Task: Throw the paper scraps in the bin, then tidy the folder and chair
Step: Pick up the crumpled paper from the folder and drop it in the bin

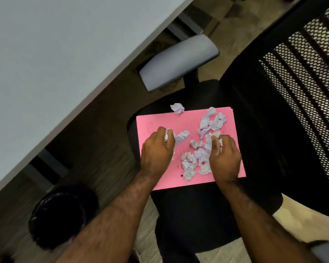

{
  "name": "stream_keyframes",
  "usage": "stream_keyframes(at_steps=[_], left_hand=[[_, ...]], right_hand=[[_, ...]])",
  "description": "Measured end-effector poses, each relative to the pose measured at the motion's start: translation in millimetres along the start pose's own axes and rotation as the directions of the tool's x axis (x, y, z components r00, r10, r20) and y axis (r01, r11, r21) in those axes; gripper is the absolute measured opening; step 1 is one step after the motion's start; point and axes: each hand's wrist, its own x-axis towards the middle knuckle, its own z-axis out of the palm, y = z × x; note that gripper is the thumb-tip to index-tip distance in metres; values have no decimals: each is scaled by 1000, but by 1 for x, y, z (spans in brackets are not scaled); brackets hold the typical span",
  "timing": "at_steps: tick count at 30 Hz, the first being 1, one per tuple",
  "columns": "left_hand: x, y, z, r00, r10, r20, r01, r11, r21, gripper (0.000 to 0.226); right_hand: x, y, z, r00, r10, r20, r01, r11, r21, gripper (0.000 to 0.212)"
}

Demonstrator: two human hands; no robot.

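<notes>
A pink folder point(160, 120) lies flat on the black seat of an office chair point(198, 215). Several crumpled white paper scraps point(210, 122) are scattered over it, and one scrap point(177, 108) sits at its far edge. My left hand point(157, 149) is closed around a scrap on the folder's left side. My right hand point(225, 158) grips scraps near the folder's right side. A black bin point(61, 215) lined with a dark bag stands on the floor to the left of the chair.
A grey desk point(46, 63) fills the upper left, its edge running diagonally. The chair's grey armrest point(179, 61) juts out beyond the folder, and its black mesh backrest point(302, 82) rises on the right. Tan floor shows around the chair.
</notes>
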Motion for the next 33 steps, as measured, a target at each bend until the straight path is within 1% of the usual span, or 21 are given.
stream_keyframes(at_steps=[4, 8, 11, 13, 16, 18, 20, 22, 24, 26, 28, 29, 30, 31, 32, 33], left_hand=[[-22, -15, -37, 990, -56, -126, 53, 998, -29, 26], [-65, -61, -90, 951, -216, -222, 200, 975, -91, 26], [-114, -117, -135, 892, -337, -301, 322, 942, -100, 26], [-151, -159, -161, 850, -405, -338, 397, 913, -95, 28], [-208, -226, -190, 769, -497, -403, 495, 861, -117, 25], [-242, -273, -202, 712, -526, -466, 547, 831, -103, 24], [-263, -314, -209, 671, -533, -515, 584, 808, -74, 28], [-278, -356, -212, 639, -565, -523, 635, 770, -56, 33], [-283, -395, -211, 607, -593, -529, 691, 723, -18, 36], [-286, -439, -207, 571, -607, -553, 708, 705, -43, 34], [-282, -476, -200, 506, -662, -553, 736, 666, -125, 34], [-278, -493, -195, 455, -710, -538, 775, 613, -153, 36], [-275, -511, -190, 405, -754, -517, 809, 559, -181, 38], [-271, -526, -185, 384, -785, -486, 824, 529, -203, 40], [-269, -539, -179, 408, -803, -435, 824, 529, -203, 42], [-269, -550, -173, 467, -809, -356, 819, 548, -171, 45]], right_hand=[[-27, -45, 9, 992, -120, 41, 116, 989, 90, 32], [-68, -94, 37, 955, -281, 93, 266, 953, 142, 31], [-115, -136, 67, 911, -366, 191, 322, 919, 226, 40], [-155, -165, 91, 871, -428, 239, 354, 886, 299, 41], [-224, -203, 132, 787, -535, 308, 412, 826, 384, 41], [-272, -224, 165, 724, -580, 373, 421, 801, 427, 40], [-310, -239, 198, 683, -590, 431, 402, 796, 453, 42], [-346, -252, 238, 641, -586, 494, 388, 804, 450, 44], [-374, -261, 279, 579, -539, 612, 399, 842, 363, 42], [-404, -268, 322, 507, -510, 695, 449, 844, 293, 39], [-425, -269, 361, 436, -583, 686, 503, 790, 352, 34], [-432, -268, 380, 411, -598, 688, 516, 775, 365, 35], [-438, -266, 398, 397, -564, 724, 508, 792, 338, 39], [-442, -264, 417, 402, -485, 777, 484, 833, 269, 43], [-444, -261, 435, 415, -393, 821, 449, 873, 191, 47], [-446, -257, 450, 407, -317, 857, 407, 903, 141, 53]])
